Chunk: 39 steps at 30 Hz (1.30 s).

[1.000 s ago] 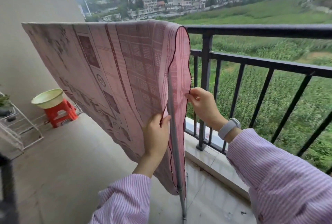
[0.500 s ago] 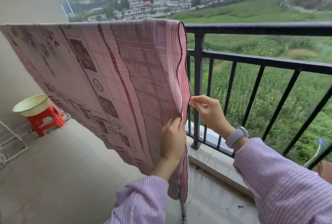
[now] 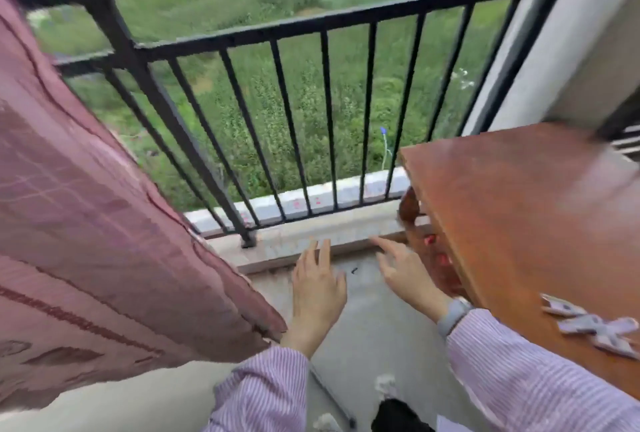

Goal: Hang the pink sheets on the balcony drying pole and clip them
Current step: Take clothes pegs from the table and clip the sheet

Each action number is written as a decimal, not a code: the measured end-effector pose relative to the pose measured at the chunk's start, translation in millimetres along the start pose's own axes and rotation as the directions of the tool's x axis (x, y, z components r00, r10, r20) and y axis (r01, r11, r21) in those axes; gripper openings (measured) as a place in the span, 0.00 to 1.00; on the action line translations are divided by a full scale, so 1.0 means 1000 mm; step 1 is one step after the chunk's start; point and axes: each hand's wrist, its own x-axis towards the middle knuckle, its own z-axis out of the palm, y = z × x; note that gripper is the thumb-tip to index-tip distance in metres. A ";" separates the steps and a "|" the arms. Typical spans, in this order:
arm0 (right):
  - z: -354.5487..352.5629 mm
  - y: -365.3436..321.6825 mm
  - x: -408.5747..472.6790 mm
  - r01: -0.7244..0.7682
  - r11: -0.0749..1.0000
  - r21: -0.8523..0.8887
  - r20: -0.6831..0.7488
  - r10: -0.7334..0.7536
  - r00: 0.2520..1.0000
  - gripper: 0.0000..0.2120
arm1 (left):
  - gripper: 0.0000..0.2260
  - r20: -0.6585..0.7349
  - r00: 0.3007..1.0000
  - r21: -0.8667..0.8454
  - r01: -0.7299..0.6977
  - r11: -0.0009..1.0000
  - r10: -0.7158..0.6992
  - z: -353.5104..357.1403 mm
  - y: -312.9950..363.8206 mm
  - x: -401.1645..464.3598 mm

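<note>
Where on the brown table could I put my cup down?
The brown table looks bare from its railing-side corner across the middle. The crowded bit is its near right edge, where the clips lie. Both hands, left and right, hover over the floor beside it.

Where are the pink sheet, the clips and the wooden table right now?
pink sheet [image 3: 104, 223]: head view, middle of the hanging cloth.
clips [image 3: 595, 326]: head view, centre of the small pile lying on the table.
wooden table [image 3: 512, 209]: head view, bare part of its top.
</note>
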 end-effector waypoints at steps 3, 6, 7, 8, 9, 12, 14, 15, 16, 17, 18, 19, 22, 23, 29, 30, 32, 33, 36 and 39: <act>-0.031 0.060 -0.056 -0.244 0.970 -0.008 -0.139 0.241 0.961 0.16 | 0.24 0.236 0.956 0.049 -0.190 0.981 0.173 0.052 0.032 0.001; -0.058 0.114 -0.104 -0.466 0.885 0.019 -0.274 0.453 0.848 0.15 | 0.23 0.414 0.866 0.044 -0.328 0.944 0.281 0.098 0.073 0.000; -0.066 0.131 -0.117 -0.525 0.851 0.022 -0.302 0.506 0.808 0.15 | 0.23 0.448 0.833 0.036 -0.378 0.925 0.323 0.112 0.086 0.000; -0.073 0.148 -0.128 -0.573 0.819 0.009 -0.321 0.545 0.774 0.15 | 0.23 0.475 0.801 0.028 -0.427 0.904 0.363 0.125 0.098 0.000; -0.081 0.165 -0.137 -0.611 0.792 -0.012 -0.337 0.572 0.748 0.16 | 0.23 0.502 0.769 0.021 -0.468 0.884 0.395 0.138 0.111 0.000; -0.105 0.205 -0.144 -0.686 0.721 -0.095 -0.415 0.598 0.686 0.16 | 0.23 0.575 0.680 -0.001 -0.555 0.832 0.455 0.178 0.144 0.004; -0.120 0.228 -0.136 -0.707 0.685 -0.176 -0.452 0.582 0.676 0.16 | 0.24 0.624 0.631 0.008 -0.594 0.804 0.461 0.205 0.161 0.009; -0.127 0.239 -0.130 -0.710 0.667 -0.226 -0.465 0.567 0.680 0.16 | 0.24 0.650 0.610 0.017 -0.609 0.793 0.454 0.217 0.168 0.012; -0.135 0.248 -0.122 -0.714 0.646 -0.271 -0.476 0.555 0.683 0.17 | 0.24 0.677 0.591 0.032 -0.619 0.785 0.438 0.227 0.173 0.015; -0.143 0.257 -0.116 -0.717 0.624 -0.310 -0.482 0.547 0.685 0.18 | 0.25 0.702 0.576 0.050 -0.626 0.778 0.418 0.236 0.176 0.019; -0.150 0.265 -0.109 -0.722 0.600 -0.343 -0.485 0.545 0.684 0.19 | 0.25 0.724 0.566 0.073 -0.630 0.773 0.393 0.244 0.179 0.022; -0.156 0.273 -0.102 -0.736 0.568 -0.367 -0.485 0.559 0.673 0.20 | 0.26 0.741 0.559 0.093 -0.635 0.767 0.372 0.249 0.179 0.025; -0.167 0.290 -0.088 -0.774 0.504 -0.382 -0.446 0.634 0.632 0.17 | 0.26 0.765 0.539 0.113 -0.651 0.751 0.352 0.255 0.180 0.032; -0.167 0.294 -0.086 -0.777 0.522 -0.353 -0.434 0.644 0.630 0.15 | 0.26 0.768 0.536 0.109 -0.648 0.754 0.350 0.255 0.179 0.033; -0.171 0.280 -0.091 -0.730 0.683 -0.011 -0.293 0.696 0.655 0.05 | 0.22 0.774 0.529 -0.075 -0.472 0.879 0.350 0.246 0.181 0.048; -0.170 0.270 -0.091 -0.686 0.727 0.038 -0.283 0.666 0.690 0.04 | 0.22 0.754 0.544 -0.161 -0.388 0.907 0.367 0.241 0.183 0.050; -0.164 0.241 -0.086 -0.581 0.805 0.118 -0.281 0.588 0.758 0.09 | 0.23 0.732 0.567 -0.329 -0.192 0.925 0.378 0.221 0.185 0.054; -0.159 0.225 -0.080 -0.525 0.839 0.141 -0.287 0.542 0.790 0.11 | 0.23 0.726 0.578 -0.392 -0.096 0.915 0.372 0.209 0.184 0.056; -0.143 0.172 -0.050 -0.354 0.904 0.240 -0.324 0.418 0.848 0.09 | 0.19 0.660 0.664 -0.540 0.092 0.837 0.352 0.166 0.169 0.061; -0.119 0.120 -0.018 -0.214 0.919 0.332 -0.318 0.323 0.892 0.11 | 0.07 0.464 0.823 -0.652 0.068 0.755 0.326 0.113 0.139 0.067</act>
